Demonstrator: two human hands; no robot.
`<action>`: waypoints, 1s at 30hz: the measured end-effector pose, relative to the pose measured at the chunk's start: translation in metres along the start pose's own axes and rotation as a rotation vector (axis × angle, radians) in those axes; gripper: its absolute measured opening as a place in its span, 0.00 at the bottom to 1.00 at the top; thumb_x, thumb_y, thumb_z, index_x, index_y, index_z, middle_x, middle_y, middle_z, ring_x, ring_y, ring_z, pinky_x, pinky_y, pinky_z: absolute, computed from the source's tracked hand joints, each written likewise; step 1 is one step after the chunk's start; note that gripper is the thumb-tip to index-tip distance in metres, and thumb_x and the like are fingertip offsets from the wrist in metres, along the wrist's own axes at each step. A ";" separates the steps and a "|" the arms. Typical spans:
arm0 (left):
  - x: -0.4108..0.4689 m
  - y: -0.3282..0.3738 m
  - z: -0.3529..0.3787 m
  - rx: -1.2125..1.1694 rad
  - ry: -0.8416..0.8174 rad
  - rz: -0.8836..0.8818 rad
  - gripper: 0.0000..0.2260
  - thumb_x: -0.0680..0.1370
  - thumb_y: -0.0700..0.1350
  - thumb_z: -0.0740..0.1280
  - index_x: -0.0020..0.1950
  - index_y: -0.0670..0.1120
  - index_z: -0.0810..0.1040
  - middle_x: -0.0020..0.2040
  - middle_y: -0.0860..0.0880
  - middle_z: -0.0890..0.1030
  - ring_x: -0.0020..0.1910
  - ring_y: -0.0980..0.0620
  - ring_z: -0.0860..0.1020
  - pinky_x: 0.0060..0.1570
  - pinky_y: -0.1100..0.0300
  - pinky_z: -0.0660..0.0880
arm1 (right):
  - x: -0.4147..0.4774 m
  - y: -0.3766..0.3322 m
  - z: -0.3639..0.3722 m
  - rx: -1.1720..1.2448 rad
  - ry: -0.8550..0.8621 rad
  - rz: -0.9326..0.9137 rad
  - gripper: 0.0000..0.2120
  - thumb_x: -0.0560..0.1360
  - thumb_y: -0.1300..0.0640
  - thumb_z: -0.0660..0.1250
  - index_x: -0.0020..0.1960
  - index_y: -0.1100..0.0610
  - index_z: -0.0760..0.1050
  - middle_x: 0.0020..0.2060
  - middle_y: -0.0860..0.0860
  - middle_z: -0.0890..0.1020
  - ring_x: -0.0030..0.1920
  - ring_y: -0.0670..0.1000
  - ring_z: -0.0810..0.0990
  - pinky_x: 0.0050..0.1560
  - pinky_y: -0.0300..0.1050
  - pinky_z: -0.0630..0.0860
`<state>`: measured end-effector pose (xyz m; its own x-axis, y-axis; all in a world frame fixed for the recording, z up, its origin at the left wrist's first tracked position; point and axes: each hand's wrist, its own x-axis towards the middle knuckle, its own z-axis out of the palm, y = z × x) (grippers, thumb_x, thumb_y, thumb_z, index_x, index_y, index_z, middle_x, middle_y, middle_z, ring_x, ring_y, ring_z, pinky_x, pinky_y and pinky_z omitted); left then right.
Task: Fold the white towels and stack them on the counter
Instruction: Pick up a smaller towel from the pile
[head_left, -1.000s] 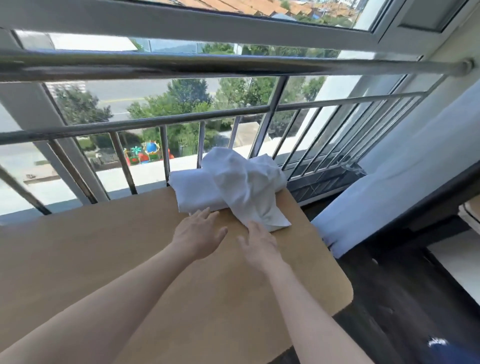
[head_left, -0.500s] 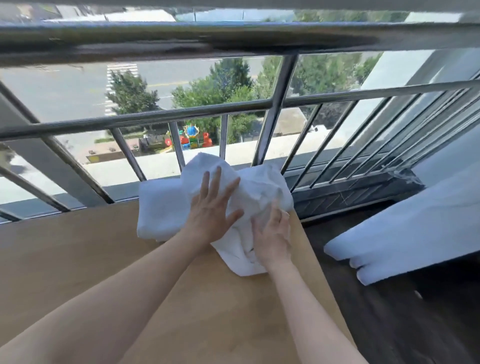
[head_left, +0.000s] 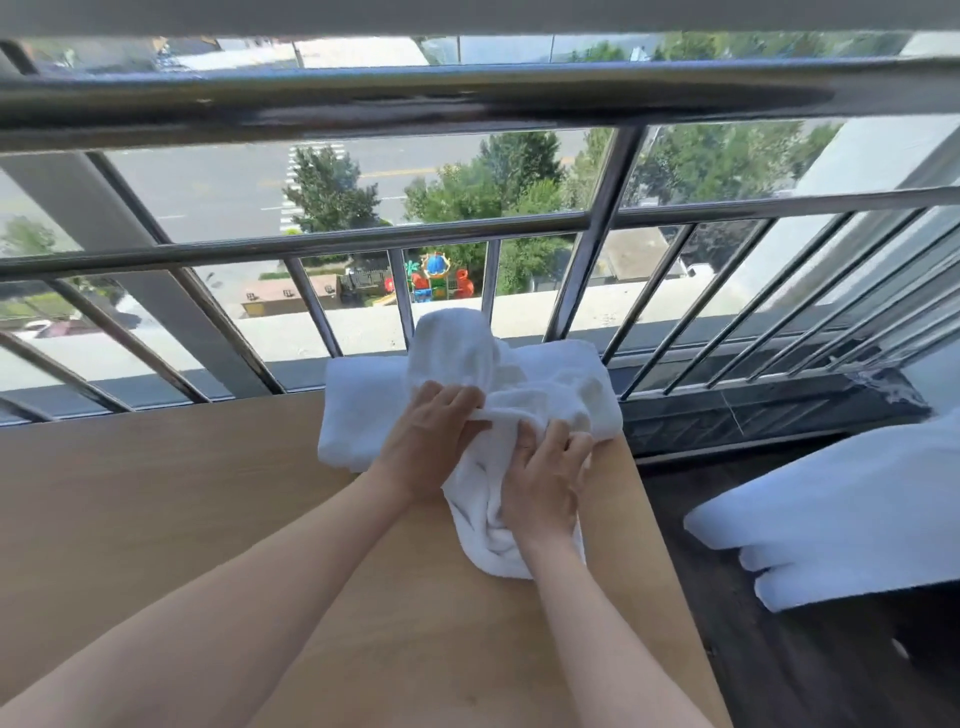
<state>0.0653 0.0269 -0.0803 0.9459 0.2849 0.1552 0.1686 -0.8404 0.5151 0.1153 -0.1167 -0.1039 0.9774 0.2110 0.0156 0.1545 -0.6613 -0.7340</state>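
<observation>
A crumpled white towel (head_left: 470, 364) lies heaped on top of a folded white towel (head_left: 353, 410) at the far edge of the wooden counter (head_left: 156, 509). My left hand (head_left: 431, 441) grips a bunched fold of the crumpled towel from the left. My right hand (head_left: 545, 473) clutches the same towel lower down, where its loose end trails toward me on the counter. The folded towel underneath is partly hidden by the heap and my hands.
A steel railing (head_left: 467, 228) with vertical bars runs right behind the towels, with a window beyond it. The counter's right edge drops to a dark floor (head_left: 779, 649). White bedding (head_left: 841, 509) lies to the right.
Both hands went from hovering over the counter to pressing on the towel, and now their fingers have closed on its folds. The view has moved closer and tilted down.
</observation>
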 end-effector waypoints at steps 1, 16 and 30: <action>-0.007 0.000 -0.007 0.001 -0.003 0.008 0.08 0.82 0.48 0.65 0.57 0.44 0.75 0.52 0.47 0.79 0.53 0.47 0.69 0.49 0.54 0.68 | -0.006 -0.006 0.000 0.003 0.014 -0.028 0.24 0.79 0.38 0.47 0.54 0.58 0.66 0.49 0.50 0.62 0.46 0.51 0.65 0.43 0.42 0.63; -0.217 -0.061 -0.138 0.004 0.152 -0.027 0.10 0.79 0.50 0.70 0.54 0.44 0.79 0.46 0.48 0.79 0.45 0.45 0.78 0.42 0.53 0.73 | -0.195 -0.100 0.029 -0.024 -0.154 -0.356 0.34 0.77 0.37 0.40 0.54 0.62 0.74 0.54 0.55 0.77 0.52 0.59 0.77 0.45 0.43 0.61; -0.481 -0.185 -0.232 0.040 0.233 -0.305 0.10 0.78 0.55 0.70 0.51 0.50 0.78 0.42 0.55 0.74 0.41 0.52 0.74 0.37 0.55 0.72 | -0.413 -0.175 0.161 -0.130 -0.435 -0.471 0.16 0.83 0.44 0.49 0.43 0.52 0.63 0.47 0.47 0.70 0.40 0.51 0.64 0.44 0.48 0.62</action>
<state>-0.4854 0.1522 -0.0542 0.7631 0.6179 0.1896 0.4477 -0.7169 0.5343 -0.3385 0.0278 -0.0913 0.6572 0.7534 0.0192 0.5950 -0.5030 -0.6269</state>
